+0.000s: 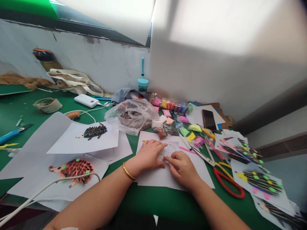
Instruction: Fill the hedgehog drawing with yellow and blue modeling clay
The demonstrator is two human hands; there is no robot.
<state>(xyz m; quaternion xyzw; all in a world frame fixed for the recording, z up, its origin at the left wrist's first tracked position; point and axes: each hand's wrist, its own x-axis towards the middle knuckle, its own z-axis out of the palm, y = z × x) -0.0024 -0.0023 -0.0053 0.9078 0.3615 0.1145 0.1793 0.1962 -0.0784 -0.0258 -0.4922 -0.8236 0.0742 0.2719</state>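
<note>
1. The drawing (169, 150), a rounded outline filled with small marks, is on a small paper (176, 143), which lies upon the white sheet (153, 179) on the green worktop (148, 201).
2. The left hand (151, 153) rests palm down at the left of the drawing and covers its border; its grip is wide, with the thumb apart from the fingers.
3. The right hand (181, 167) is at the lower right, with its index finger pointing left to the drawing's lower edge. Its grip looks narrow, but whether it holds some tiny piece, I cannot tell.
4. So the drawing lies between the hands, up and left from the right grip; both are close, and I cannot say which is nearer.
5. Its long axis is uncertain, because the left side is partly hidden.
</note>
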